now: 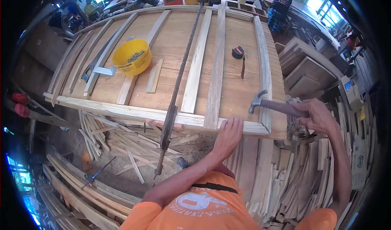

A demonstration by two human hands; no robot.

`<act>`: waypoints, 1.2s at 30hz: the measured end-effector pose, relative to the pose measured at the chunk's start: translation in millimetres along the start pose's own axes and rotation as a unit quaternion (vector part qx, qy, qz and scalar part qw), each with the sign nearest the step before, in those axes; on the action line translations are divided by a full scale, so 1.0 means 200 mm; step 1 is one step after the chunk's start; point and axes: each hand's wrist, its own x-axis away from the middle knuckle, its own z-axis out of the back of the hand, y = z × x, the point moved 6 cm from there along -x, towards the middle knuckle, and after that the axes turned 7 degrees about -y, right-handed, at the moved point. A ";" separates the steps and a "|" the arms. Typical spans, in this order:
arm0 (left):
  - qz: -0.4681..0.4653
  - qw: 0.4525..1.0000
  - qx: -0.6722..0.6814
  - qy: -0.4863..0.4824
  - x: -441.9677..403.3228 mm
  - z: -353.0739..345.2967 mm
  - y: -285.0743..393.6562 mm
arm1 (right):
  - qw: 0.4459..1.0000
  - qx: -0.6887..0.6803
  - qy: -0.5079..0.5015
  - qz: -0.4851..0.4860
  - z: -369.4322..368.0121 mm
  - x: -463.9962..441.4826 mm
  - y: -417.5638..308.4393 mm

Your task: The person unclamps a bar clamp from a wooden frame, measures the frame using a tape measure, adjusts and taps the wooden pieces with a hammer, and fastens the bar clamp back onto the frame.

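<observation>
A wooden frame (102, 104) with several slats lies on a plywood panel (238, 34). My left hand (231, 131) rests on the frame's near rail, close to its right corner, fingers together; whether anything is under them is hidden. In my right hand (317, 115) is the handle of a claw hammer (281, 107), its head above the panel beside the right end piece. A long bar clamp (170, 122) crosses the frame from front to back. On the panel, a black tape measure (238, 52) lies near a dark thin tool (243, 68).
A yellow tub (132, 58) of nails and a handsaw (90, 69) are on the left of the panel. Scrap strips (134, 148) litter the floor below. Stacked boards (311, 69) stand at right. Co-workers (281, 6) are in the background.
</observation>
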 end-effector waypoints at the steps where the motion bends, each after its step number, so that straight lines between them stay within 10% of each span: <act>1: 0.002 1.000 -0.025 -0.001 0.00 -0.01 0.00 | 1.000 -0.011 -0.008 0.005 -0.01 0.00 -0.02; 8: 0.004 1.000 -0.006 0.005 0.00 -0.01 0.01 | 0.995 -0.065 -0.048 -0.056 -0.01 0.03 -0.02; 16: 0.014 1.000 0.005 0.010 0.00 -0.03 0.01 | 0.928 -0.225 0.285 -0.086 -0.29 -0.01 0.51; 26: 0.020 1.000 -0.016 0.013 0.01 -0.04 -0.01 | 0.882 -0.205 0.303 -0.299 -0.96 -0.50 0.68; 36: 0.018 1.000 0.018 0.019 0.00 -0.02 -0.01 | 0.895 0.019 0.409 -0.178 -0.85 -0.57 0.71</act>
